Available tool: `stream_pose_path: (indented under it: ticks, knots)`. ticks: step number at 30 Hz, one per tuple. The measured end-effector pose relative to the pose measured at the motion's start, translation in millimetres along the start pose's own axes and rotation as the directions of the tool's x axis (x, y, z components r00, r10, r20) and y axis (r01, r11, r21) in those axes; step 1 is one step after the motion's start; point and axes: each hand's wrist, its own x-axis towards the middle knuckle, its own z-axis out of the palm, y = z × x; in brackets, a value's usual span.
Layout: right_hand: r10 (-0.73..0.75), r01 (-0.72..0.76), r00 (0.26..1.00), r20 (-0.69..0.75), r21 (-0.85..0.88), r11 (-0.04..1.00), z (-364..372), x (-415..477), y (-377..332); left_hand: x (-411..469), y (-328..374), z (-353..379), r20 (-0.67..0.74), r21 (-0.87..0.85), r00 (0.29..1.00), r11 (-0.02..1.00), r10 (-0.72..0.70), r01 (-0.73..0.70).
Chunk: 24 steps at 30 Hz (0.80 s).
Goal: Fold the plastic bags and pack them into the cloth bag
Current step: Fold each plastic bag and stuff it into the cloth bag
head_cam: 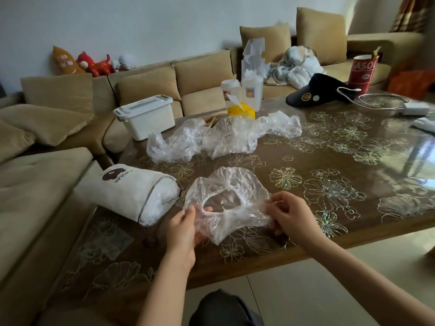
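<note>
The left hand (186,228) and the right hand (292,217) are each clamped on 1 crumpled clear plastic bag (231,191). They pinch its opposite edges and hold it spread just above the bench (329,161), near the front edge. The cloth bag (127,191) lies on its side at 9 o'clock from the held bag, with its mouth turned toward it and white film showing inside. At 12 o'clock sits a heap (221,138) of clear bags not yet folded.

As I judge it, the film is thin and springy, so a fold may pop open unless pressed flat. Pulled too hard between 2 pinches, it could tear at its opening. The cloth bag rests at the bench's left edge, so a push while stuffing might tip it off or spill what is packed.

Count: 2 hands, 1 bag in hand, 1 cloth bag, and 1 heap that looks like 2 bags, though I cannot tell exactly. There is also 1 white storage box (144,116) and 1 black visor cap (315,90).
</note>
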Motion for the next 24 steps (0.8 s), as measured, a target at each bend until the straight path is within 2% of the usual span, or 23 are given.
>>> stream_pose_path:
  ticks: [2,5,6,8,10,12,14,17,21,23,24]
  knots:
    - [0.044,-0.044,0.993,0.108,-0.007,0.999,-1,1,0,3,-3,-4,-0.007,0.083,1.000,0.996,-0.008,0.009]
    - [0.163,-0.196,0.959,0.234,0.130,0.972,-7,7,-11,1,0,-9,0.159,0.293,0.984,0.956,-0.076,0.027]
    - [0.179,-0.212,0.952,0.248,0.113,0.971,-9,10,-14,0,0,-9,0.191,0.361,0.978,0.933,-0.083,0.008]
    - [0.155,-0.134,0.971,0.183,-0.117,0.984,-10,16,-17,-1,-2,-7,0.182,0.480,0.983,0.875,-0.028,-0.064]
    - [0.074,-0.037,0.991,0.110,-0.313,0.949,-6,23,-15,0,-5,-4,0.180,0.522,0.983,0.845,0.026,-0.118]
    - [0.074,-0.018,0.988,0.138,-0.371,0.928,2,28,-10,0,-7,-3,0.206,0.510,0.977,0.847,0.050,-0.151]
    - [0.031,0.059,0.982,0.187,-0.458,0.887,10,28,-6,2,-9,-4,0.210,0.482,0.973,0.855,0.099,-0.191]
    - [-0.151,0.226,0.971,0.187,-0.500,0.836,10,21,4,5,-9,-4,0.157,0.480,0.962,0.834,0.225,-0.273]
    - [-0.284,0.245,0.959,0.007,-0.525,0.815,0,1,7,15,-9,-8,0.001,0.448,0.917,0.820,0.398,-0.357]
    - [-0.268,0.221,0.963,-0.002,-0.563,0.797,1,-16,9,18,-8,-10,-0.106,0.535,0.849,0.749,0.518,-0.391]
    - [-0.225,0.192,0.974,0.021,-0.603,0.774,3,-25,10,16,-7,-9,-0.132,0.610,0.786,0.674,0.605,-0.417]
